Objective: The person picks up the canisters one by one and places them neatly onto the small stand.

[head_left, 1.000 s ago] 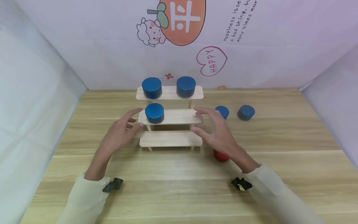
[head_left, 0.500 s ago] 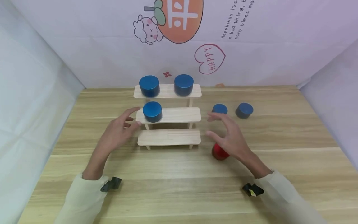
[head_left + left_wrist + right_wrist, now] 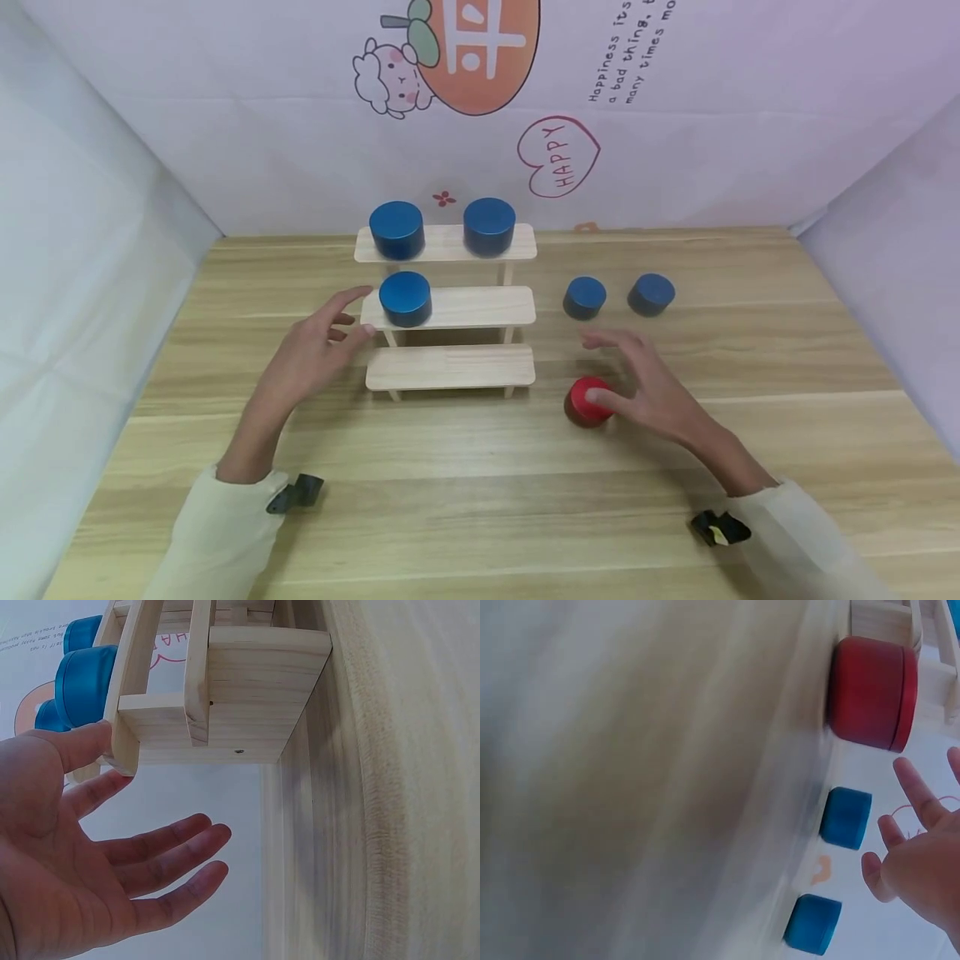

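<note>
A three-tier wooden display stand stands on the table. My left hand is at the left end of its middle board, thumb at the front edge and index finger behind, pinching that end. In the left wrist view the other fingers of the left hand extend free. My right hand is right of the stand with fingers spread, its thumb over a red lidded round tin; the right wrist view shows the hand apart from the red tin.
Two blue round tins sit on the top board and another blue tin on the middle board's left. Two smaller blue tins stand on the table behind the right hand. White printed cloth hangs behind.
My right hand has left the stand's right end and moved right and toward me, to the red tin. The left hand stays at the stand's left end. The view has shifted slightly.
</note>
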Available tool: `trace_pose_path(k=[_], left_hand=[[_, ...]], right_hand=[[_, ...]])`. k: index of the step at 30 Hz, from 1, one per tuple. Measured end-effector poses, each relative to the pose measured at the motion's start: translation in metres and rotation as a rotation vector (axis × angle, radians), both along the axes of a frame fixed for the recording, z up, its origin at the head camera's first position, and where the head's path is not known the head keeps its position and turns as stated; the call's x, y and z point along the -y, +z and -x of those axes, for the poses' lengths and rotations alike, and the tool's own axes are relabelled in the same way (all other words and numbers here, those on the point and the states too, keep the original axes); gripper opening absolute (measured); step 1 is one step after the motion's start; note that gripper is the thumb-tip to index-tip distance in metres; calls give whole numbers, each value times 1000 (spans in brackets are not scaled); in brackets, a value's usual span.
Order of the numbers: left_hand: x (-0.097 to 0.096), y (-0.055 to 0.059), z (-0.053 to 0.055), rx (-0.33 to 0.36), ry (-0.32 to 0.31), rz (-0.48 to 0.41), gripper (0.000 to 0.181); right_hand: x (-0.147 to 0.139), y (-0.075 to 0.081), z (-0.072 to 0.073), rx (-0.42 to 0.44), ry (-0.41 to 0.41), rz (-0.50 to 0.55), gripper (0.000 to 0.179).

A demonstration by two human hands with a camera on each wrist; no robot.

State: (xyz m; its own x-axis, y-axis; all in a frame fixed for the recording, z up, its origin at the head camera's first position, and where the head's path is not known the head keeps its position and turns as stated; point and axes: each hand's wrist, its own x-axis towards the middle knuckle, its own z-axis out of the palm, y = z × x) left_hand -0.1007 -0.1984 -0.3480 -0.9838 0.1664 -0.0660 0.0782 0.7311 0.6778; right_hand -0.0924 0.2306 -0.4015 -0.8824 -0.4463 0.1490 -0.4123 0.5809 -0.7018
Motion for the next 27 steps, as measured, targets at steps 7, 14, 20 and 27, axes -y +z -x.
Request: trace_pose_path(k=[7,14,20,27], left_hand=[[0,-1,0,-4,-2,10,58],[1,-1,1,-2,-2,36,58],[1,0,2,1,-3,33,59],[0,1,1,6,1,30,59]], right_hand=[[-8,-6,-5,33,31,-68,72],[-13,-11,-6,44,69,-101,73],[-14,-12,-8,58,96,-108,72],[-15,-14,-9,47,101,-105,70]])
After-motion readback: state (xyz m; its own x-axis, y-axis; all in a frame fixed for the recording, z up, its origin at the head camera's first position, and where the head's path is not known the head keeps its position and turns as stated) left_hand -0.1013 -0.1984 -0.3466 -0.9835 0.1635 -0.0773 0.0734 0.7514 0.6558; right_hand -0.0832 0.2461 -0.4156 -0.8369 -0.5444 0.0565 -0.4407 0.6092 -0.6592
